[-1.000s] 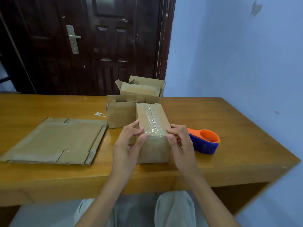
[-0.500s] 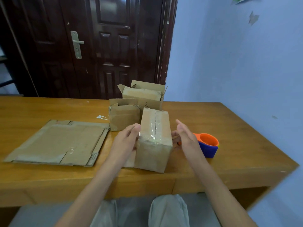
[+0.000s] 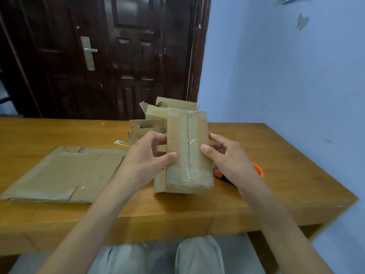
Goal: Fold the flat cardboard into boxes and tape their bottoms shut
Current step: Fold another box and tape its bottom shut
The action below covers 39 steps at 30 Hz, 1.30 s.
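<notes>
Between both hands: box [image 3: 188, 153], long axis near-to-far, taped seam up. Left hand [image 3: 146, 161] and right hand [image 3: 227, 157] clasp opposite sides, equally near.

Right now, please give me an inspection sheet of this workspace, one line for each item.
Surface: wooden table, a white smear near its middle.
Job's things: taped box held tilted up, taped face toward camera; flat cardboard on the left; two open boxes behind.
Clutter: orange and blue tape dispenser, mostly hidden by the right hand.
Hands: left hand and right hand grip the box's sides.
Cables: nothing seen.
Surroundings: dark door, blue wall.
</notes>
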Available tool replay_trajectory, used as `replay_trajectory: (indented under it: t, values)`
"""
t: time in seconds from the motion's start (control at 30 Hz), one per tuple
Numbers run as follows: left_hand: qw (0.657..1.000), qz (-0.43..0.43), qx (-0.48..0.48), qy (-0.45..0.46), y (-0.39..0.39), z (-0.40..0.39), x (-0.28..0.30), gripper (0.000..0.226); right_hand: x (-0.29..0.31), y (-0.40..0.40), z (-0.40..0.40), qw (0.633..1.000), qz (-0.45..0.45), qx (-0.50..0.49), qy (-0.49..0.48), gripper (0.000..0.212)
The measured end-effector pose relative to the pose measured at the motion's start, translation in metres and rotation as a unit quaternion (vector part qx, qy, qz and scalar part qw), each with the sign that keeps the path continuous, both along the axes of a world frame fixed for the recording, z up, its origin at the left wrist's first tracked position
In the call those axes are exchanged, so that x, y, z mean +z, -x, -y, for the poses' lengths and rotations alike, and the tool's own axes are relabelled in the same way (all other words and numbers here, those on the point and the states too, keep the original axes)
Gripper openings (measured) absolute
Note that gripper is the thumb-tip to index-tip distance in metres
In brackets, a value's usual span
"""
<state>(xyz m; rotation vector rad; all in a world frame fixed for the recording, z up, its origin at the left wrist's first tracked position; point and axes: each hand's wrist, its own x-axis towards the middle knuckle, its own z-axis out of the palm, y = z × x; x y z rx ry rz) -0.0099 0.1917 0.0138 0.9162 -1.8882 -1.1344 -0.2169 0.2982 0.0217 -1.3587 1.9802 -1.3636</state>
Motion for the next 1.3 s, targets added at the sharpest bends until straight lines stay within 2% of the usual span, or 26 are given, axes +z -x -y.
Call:
replay_trajectory:
  t: [0.07, 0.13, 0.17, 0.2, 0.3, 0.4, 0.47, 0.53, 0.67, 0.73, 0.83, 0.93, 1.03, 1.13, 1.3]
  values:
    - [0.999, -0.012, 0.0, 0.03, -0.002, -0.004, 0.003, 0.073, 0.005, -0.002, -0.003, 1.0, -0.003, 0.007, 0.022, 0.049]
    - [0.998, 0.004, -0.009, 0.06, -0.004, -0.005, 0.002, 0.09, 0.009, -0.004, -0.005, 0.998, 0.033, 0.011, 0.048, 0.031]
    - [0.997, 0.012, -0.017, 0.072, -0.005, -0.005, 0.0, 0.092, 0.012, -0.005, -0.006, 0.995, 0.073, 0.013, 0.063, 0.021]
    - [0.996, 0.016, -0.027, 0.08, -0.006, -0.006, -0.004, 0.092, 0.015, -0.006, -0.006, 0.991, 0.114, 0.014, 0.074, 0.02]
    - [0.995, 0.01, -0.038, 0.089, -0.01, -0.011, -0.016, 0.084, 0.019, -0.012, -0.007, 0.981, 0.181, 0.0, 0.068, 0.037]
    - [0.996, -0.037, -0.054, 0.061, -0.013, -0.02, -0.027, 0.052, 0.01, -0.016, -0.007, 0.985, 0.165, -0.01, 0.048, 0.041]
    - [0.996, -0.057, -0.062, 0.037, -0.015, -0.026, -0.035, 0.034, 0.002, -0.019, -0.008, 0.986, 0.163, -0.014, 0.04, 0.058]
    - [0.994, -0.082, -0.058, 0.033, -0.016, -0.03, -0.044, 0.042, -0.005, -0.024, -0.009, 0.99, 0.132, -0.017, 0.041, 0.073]
    - [0.991, -0.127, -0.029, 0.035, -0.016, -0.032, -0.054, 0.056, -0.023, -0.031, -0.015, 0.998, 0.051, 0.0, 0.047, 0.08]
    - [0.989, -0.141, -0.036, 0.017, -0.018, -0.031, -0.057, 0.077, -0.033, -0.031, -0.018, 0.997, 0.054, 0.015, 0.06, 0.081]
    - [0.992, -0.11, -0.06, -0.004, -0.017, -0.033, -0.06, 0.107, -0.052, -0.029, -0.023, 0.996, 0.052, 0.044, 0.054, 0.089]
    - [0.997, -0.07, -0.024, 0.023, -0.013, -0.034, -0.067, 0.107, -0.072, -0.031, -0.023, 0.998, 0.02, 0.06, 0.018, 0.104]
    - [0.998, -0.034, -0.017, 0.049, -0.01, -0.028, -0.08, 0.102, -0.088, -0.031, -0.023, 0.997, 0.016, 0.075, 0.004, 0.109]
    - [0.999, -0.012, -0.033, 0.04, -0.01, -0.027, -0.089, 0.104, -0.098, -0.029, -0.025, 0.995, 0.042, 0.087, 0.026, 0.102]
    - [0.998, -0.037, -0.025, 0.036, 0.0, -0.027, -0.094, 0.096, -0.101, -0.029, -0.017, 0.995, 0.067, 0.05, 0.057, 0.084]
